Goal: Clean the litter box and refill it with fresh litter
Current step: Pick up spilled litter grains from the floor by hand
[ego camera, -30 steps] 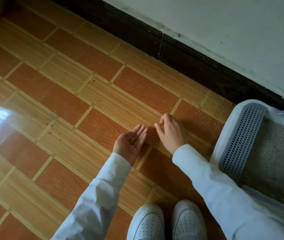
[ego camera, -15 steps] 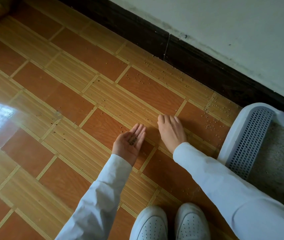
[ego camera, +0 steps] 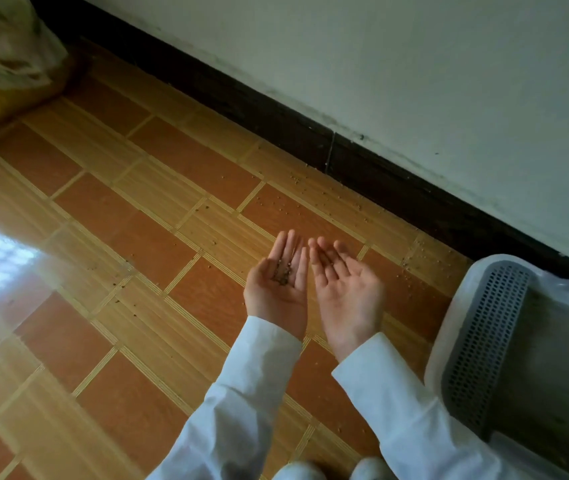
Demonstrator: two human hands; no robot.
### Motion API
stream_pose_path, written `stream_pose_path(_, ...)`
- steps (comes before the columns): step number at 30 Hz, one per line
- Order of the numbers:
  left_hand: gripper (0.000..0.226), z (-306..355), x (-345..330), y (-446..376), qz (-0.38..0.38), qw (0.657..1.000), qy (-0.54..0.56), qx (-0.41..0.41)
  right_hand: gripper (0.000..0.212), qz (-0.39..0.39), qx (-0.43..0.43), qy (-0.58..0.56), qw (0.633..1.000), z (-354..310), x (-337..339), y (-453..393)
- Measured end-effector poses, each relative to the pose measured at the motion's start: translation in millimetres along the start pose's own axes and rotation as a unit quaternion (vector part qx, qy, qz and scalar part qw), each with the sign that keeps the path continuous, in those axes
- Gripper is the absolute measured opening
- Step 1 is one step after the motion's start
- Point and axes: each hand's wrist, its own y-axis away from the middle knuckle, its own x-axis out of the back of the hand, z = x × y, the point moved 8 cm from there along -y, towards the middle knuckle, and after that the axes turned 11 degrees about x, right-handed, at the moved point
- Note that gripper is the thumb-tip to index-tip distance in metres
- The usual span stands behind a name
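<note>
My left hand is held palm up above the tiled floor, slightly cupped, with a small heap of dark litter grains lying in it. Right beside it, my right hand is also palm up with fingers apart; it is blurred and I see nothing in it. The litter box stands at the right edge: a white rim, a grey perforated grille and grey litter inside. More grains are scattered over the floor near the skirting board.
A yellow and white bag stands in the far left corner. A dark skirting board and pale wall run behind the hands. The toes of my white shoes show at the bottom edge. Glare lies on the tiles at left.
My right hand has lifted off the floor and turned palm up next to the left. The left hand has risen, still carrying grains. The view has tilted up, showing the bag.
</note>
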Motion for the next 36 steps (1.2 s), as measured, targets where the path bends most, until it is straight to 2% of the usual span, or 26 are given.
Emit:
stream_pose_path(7,0.045,-17,-25,12,-0.024,1.0,0.011,-0.002,0.054,-0.014,0.002,-0.038,0.999,-9,-8,9)
stream_pose_path(13,0.046,-16,-43,10,-0.055,0.998,0.014,-0.014,0.062,-0.031,-0.001,-0.057,0.998,-15,-18,-1)
stream_pose_path(21,0.047,7,-82,-1,-0.07,0.996,0.044,-0.027,0.059,-0.041,0.002,-0.025,0.999,-18,-57,-25)
stream_pose_path(29,0.046,38,-172,55,-0.067,0.995,0.059,-0.039,0.058,-0.047,0.003,0.007,0.999,-52,-163,9)
stream_pose_path(33,0.047,57,-241,128,-0.079,0.992,0.079,-0.064,0.061,-0.024,-0.023,0.015,0.999,-81,-235,60)
stream_pose_path(36,0.046,69,-289,197,-0.074,0.988,0.104,-0.091,0.06,-0.039,-0.048,0.035,0.997,-111,-318,130)
